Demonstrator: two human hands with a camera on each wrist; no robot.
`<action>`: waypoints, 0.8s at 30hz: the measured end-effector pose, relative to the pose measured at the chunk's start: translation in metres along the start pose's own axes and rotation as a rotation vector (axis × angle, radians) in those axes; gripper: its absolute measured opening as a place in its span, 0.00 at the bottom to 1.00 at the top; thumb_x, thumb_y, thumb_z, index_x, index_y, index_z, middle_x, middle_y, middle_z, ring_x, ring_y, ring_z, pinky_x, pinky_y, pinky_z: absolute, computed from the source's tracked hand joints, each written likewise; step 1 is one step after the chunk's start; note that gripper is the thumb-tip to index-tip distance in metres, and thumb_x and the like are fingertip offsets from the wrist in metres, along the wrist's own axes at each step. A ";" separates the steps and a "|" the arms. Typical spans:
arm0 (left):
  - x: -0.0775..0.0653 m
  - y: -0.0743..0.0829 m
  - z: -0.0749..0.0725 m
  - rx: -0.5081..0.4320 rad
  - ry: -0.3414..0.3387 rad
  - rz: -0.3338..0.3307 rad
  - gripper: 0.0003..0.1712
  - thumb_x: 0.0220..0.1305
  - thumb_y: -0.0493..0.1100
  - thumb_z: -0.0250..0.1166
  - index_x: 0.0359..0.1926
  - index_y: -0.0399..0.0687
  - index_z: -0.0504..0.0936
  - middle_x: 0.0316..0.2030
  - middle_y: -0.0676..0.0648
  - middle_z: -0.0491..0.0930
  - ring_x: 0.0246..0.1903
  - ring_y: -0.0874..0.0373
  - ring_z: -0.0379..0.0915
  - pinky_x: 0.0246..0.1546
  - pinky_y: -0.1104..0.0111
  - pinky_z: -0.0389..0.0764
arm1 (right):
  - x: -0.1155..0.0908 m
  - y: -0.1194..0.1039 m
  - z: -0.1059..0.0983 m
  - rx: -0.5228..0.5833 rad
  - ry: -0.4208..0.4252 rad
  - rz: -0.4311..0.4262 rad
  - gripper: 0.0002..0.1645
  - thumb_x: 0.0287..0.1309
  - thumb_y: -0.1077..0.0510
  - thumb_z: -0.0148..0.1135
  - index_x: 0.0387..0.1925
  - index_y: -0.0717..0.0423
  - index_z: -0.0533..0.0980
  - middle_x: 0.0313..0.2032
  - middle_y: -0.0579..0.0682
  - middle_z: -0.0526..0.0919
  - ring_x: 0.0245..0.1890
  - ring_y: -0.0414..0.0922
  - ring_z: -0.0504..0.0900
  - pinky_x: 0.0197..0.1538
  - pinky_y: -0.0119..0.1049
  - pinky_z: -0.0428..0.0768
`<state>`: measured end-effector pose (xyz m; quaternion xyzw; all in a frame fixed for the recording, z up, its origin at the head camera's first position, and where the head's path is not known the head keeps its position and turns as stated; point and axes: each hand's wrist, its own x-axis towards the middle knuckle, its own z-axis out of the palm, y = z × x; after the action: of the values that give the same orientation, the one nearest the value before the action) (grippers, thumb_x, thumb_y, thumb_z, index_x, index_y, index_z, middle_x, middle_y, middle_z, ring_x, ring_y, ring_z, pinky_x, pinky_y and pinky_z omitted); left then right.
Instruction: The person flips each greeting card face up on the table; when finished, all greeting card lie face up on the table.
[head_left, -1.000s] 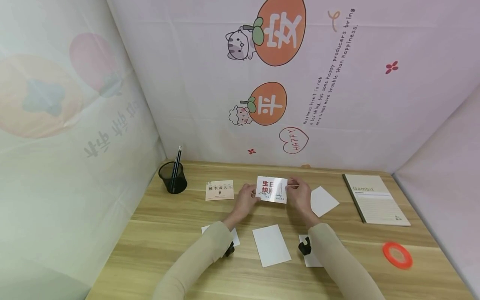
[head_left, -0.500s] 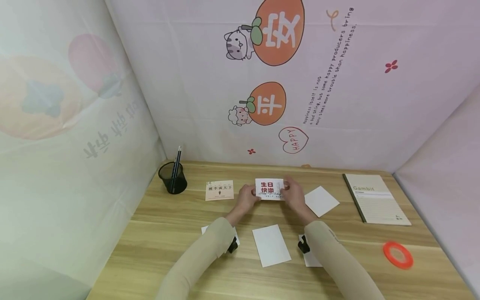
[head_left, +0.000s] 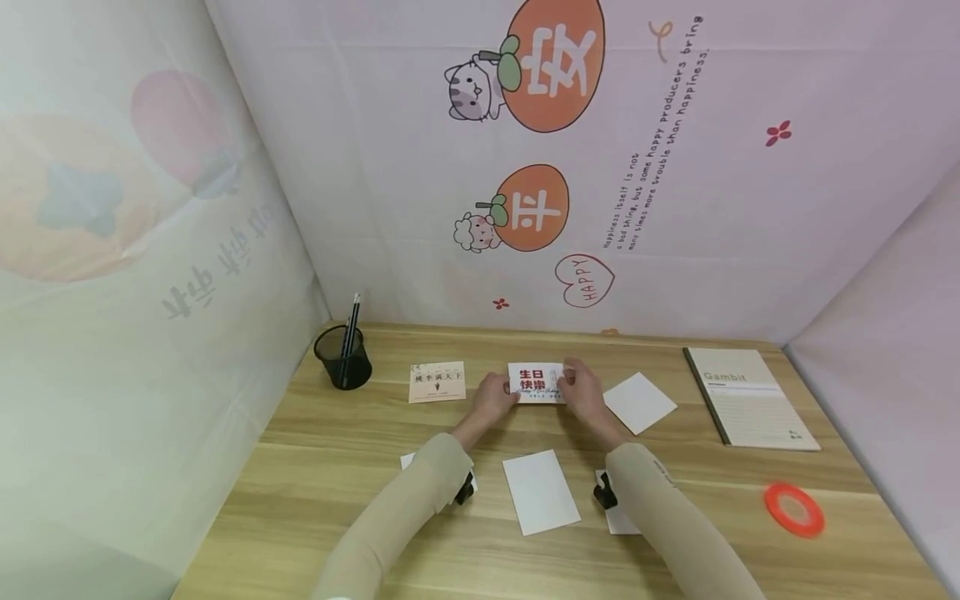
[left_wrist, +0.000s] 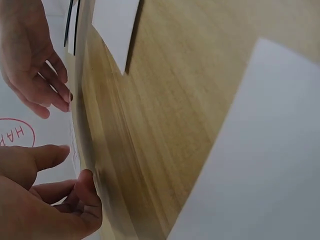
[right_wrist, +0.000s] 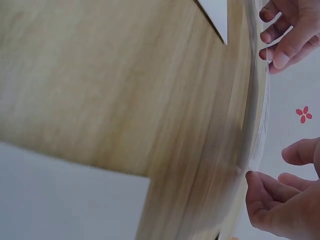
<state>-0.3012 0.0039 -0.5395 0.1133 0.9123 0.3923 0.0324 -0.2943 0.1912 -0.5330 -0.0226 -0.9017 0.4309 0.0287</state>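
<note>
A small white birthday card (head_left: 533, 383) with red characters is at the back middle of the table. My left hand (head_left: 493, 397) holds its left edge, fingers bent in at the side. At the opposite edge, my right hand (head_left: 587, 395) holds the card, its fingers covering that end. Seen from the right wrist, the card (right_wrist: 260, 135) appears almost edge-on, close over the wood. The right hand's curled fingertips (right_wrist: 252, 177) meet its near corner. From the left wrist, the left hand's fingers (left_wrist: 87, 187) curl at the near end.
A beige card (head_left: 437, 382) lies left of the hands, beside a black mesh pen cup (head_left: 343, 358). Blank white cards (head_left: 542, 492) lie in front and to the right (head_left: 640, 403), some partly under the sleeves. Rightward are a notebook (head_left: 752, 400) and red tape roll (head_left: 776, 512).
The birthday card has come down toward the table and slightly left, its glare gone. My right hand has shifted left with it, while my left hand has stayed nearly in place.
</note>
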 end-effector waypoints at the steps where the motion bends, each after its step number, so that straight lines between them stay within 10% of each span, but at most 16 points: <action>1: 0.000 -0.001 0.000 0.014 -0.002 0.000 0.15 0.59 0.34 0.64 0.18 0.42 0.71 0.19 0.50 0.67 0.20 0.60 0.61 0.21 0.72 0.64 | 0.000 0.000 0.000 -0.003 -0.002 -0.003 0.30 0.65 0.65 0.52 0.67 0.68 0.60 0.54 0.71 0.74 0.54 0.60 0.76 0.48 0.45 0.81; 17: -0.009 -0.001 -0.001 0.164 0.033 -0.011 0.10 0.64 0.36 0.59 0.26 0.37 0.78 0.34 0.38 0.76 0.27 0.53 0.69 0.29 0.63 0.74 | -0.002 0.001 0.008 -0.085 -0.050 -0.025 0.29 0.64 0.64 0.53 0.65 0.68 0.62 0.55 0.70 0.75 0.51 0.56 0.77 0.53 0.48 0.77; 24: -0.013 0.006 0.006 0.345 0.102 0.093 0.17 0.63 0.39 0.61 0.51 0.36 0.80 0.45 0.40 0.73 0.46 0.47 0.68 0.42 0.60 0.76 | -0.008 0.004 0.004 -0.176 0.021 -0.146 0.26 0.61 0.65 0.56 0.60 0.70 0.69 0.56 0.68 0.74 0.57 0.63 0.73 0.59 0.58 0.71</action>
<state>-0.2869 0.0095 -0.5400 0.1390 0.9603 0.2361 -0.0521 -0.2863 0.1900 -0.5388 0.0361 -0.9349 0.3465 0.0676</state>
